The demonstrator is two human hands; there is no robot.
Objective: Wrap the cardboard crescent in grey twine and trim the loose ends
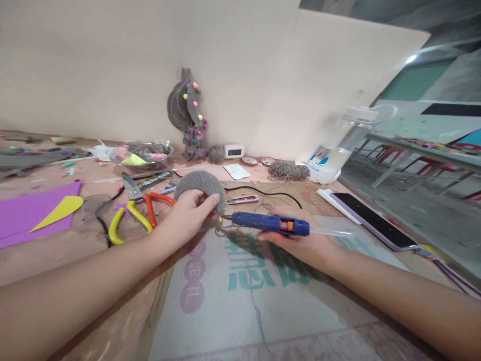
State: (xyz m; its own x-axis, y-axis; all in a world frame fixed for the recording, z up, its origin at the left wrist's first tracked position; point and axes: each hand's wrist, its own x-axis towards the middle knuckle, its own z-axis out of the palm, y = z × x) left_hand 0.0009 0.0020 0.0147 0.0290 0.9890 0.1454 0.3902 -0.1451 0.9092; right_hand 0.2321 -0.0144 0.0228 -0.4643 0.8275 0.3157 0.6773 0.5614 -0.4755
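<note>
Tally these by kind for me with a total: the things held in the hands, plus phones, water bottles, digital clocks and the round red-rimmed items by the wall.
Curved gray piece in left hand: 1
Blue glue gun in right hand: 1
Phone: 1
Water bottle: 1
Digital clock: 1
Round red-rimmed items: 2
Total: 7

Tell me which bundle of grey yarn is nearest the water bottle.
The loose, elongated skein, right beside the water bottle. The compact round ball sits farther left, beside the white digital display.
</note>
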